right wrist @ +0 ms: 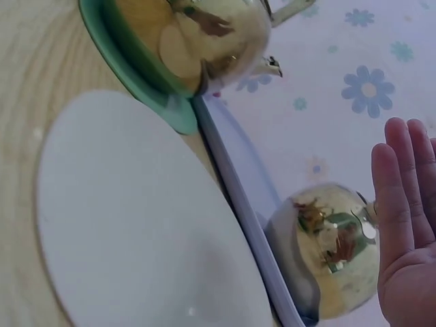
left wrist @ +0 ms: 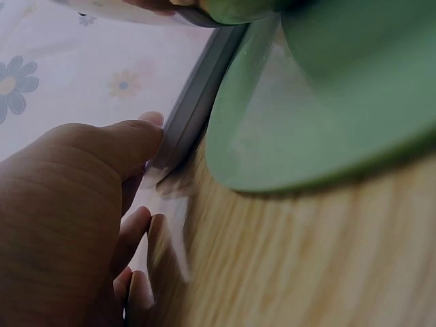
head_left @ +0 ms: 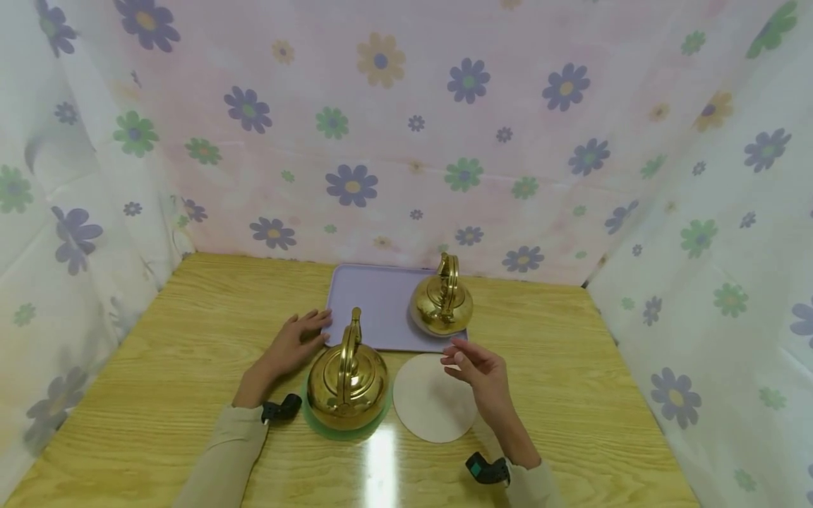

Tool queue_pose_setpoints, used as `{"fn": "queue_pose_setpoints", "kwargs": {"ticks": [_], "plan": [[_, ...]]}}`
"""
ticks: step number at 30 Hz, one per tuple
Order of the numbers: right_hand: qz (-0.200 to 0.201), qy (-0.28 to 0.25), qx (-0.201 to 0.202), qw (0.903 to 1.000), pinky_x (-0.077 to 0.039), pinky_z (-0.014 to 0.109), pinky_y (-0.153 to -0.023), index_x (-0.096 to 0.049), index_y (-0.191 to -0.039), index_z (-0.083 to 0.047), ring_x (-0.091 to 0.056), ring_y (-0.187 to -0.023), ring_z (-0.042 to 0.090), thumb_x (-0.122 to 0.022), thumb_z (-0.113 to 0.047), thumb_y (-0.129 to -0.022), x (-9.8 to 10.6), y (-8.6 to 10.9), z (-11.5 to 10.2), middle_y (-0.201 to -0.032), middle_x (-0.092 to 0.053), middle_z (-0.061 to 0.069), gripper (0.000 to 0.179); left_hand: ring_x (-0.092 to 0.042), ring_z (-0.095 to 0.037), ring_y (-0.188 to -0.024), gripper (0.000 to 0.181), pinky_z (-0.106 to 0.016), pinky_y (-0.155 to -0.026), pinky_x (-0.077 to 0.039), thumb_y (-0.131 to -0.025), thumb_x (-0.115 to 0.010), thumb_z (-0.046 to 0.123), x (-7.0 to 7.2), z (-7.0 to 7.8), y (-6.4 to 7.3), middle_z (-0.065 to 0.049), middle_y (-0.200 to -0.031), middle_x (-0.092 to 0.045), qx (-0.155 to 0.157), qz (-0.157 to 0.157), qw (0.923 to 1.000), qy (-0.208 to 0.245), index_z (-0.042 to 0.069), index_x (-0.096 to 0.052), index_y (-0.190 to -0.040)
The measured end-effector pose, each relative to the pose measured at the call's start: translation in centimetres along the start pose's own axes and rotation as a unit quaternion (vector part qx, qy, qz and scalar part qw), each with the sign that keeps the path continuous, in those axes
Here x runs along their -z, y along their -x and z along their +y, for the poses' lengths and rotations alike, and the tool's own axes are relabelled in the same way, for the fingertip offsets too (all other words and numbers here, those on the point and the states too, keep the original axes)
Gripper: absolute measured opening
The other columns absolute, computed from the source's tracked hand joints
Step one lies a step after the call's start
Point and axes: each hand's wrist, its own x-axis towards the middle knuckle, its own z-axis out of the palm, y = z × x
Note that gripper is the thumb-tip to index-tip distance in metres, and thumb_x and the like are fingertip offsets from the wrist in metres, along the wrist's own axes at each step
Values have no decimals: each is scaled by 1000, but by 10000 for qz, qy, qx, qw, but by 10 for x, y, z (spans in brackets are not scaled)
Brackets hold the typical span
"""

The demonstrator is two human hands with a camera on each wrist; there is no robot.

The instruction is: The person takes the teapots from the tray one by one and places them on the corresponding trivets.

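Harsh white glare on the tabletop (head_left: pixel 381 467), left wrist view dim

Table (head_left: pixel 559 395): tray (head_left: pixel 375 303) at far edge, ctr. Kettle A (head_left: pixel 433 316): on tray, R end, nr front R corner. Mat A (head_left: pixel 349 435): before tray, L half; kettle B (head_left: pixel 348 388) on it. Mat B (head_left: pixel 432 402): before tray, R half, just beside mat A. L hand (head_left: pixel 297 344): at tray's L edge, nr front L corner. R hand (head_left: pixel 481 370): over mat B's far R rim. Curtain (head_left: pixel 406 148): behind table, also L & R.
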Motion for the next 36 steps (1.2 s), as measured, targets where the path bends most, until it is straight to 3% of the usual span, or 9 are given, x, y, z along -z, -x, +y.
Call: {"fn": "queue_pose_setpoints", "kwargs": {"ticks": [3,10,14,17,20,23,30,36], "plan": [[92,-108,37,9999,-61,33,-87,-71,-124,-8,-75,-98,12,-57,-4,-104,7,-7,-3,-108,-77,-1,25,-36,-51,-143,42,-73,-118,-11,-99,-66,11,-1,0,0,-22,-152,-49,-13,7,10000,-5,-6,-59,-137],[540,-203,22,9983,-59,30,-90,-73,-119,-18,-74,-103,12,-58,-7,-104,22,-24,-5,-108,-77,-1,24,-37,-51,-143,42,-73,-118,-12,-98,-66,10,-1,0,0,-22,-151,-49,-42,36,10000,-23,-6,-60,-137],[707,-184,79,9973,-58,34,-94,-69,-126,-3,-73,-105,14,-58,-7,-104,30,-35,-5,-109,-77,1,25,-37,-51,-143,42,-73,-117,-12,-98,-66,10,-1,0,0,-22,-151,-49,-52,46,10000,-19,-6,-60,-136],[796,-86,81,9968,-56,36,-96,-58,-134,13,-73,-106,14,-58,-8,-104,33,-44,-7,-110,-77,0,36,-38,-51,-143,42,-73,-117,-12,-98,-66,10,0,0,0,-22,-151,-49,-55,54,10000,-16,-6,-60,-136],[852,9,16,9964,-56,34,-98,-47,-139,20,-72,-107,12,-57,-10,-104,34,-54,-10,-110,-76,-3,47,-38,-51,-142,42,-74,-117,-12,-97,-67,9,0,0,1,-23,-150,-50,-63,75,10000,-7,-6,-60,-136],[862,78,-63,9962,-54,34,-101,-43,-143,18,-71,-109,11,-57,-12,-105,34,-64,-12,-113,-75,-5,51,-38,-52,-142,42,-74,-117,-13,-97,-67,8,1,1,1,-23,-150,-50,-68,88,9999,-4,-7,-60,-135],[793,171,-293,9963,-54,32,-101,-48,-147,5,-69,-113,11,-56,-20,-106,33,-82,-14,-120,-72,-2,48,-38,-52,-142,42,-74,-117,-12,-97,-67,9,1,1,0,-23,-150,-50,-47,32,10000,10,-6,-60,-136],[563,366,-545,9962,-56,28,-98,-50,-146,6,-69,-110,10,-54,-24,-107,29,-94,-16,-120,-70,-2,49,-37,-52,-142,42,-73,-117,-12,-98,-67,9,0,0,-1,-22,-151,-50,-38,23,10000,38,-6,-61,-136]]}}
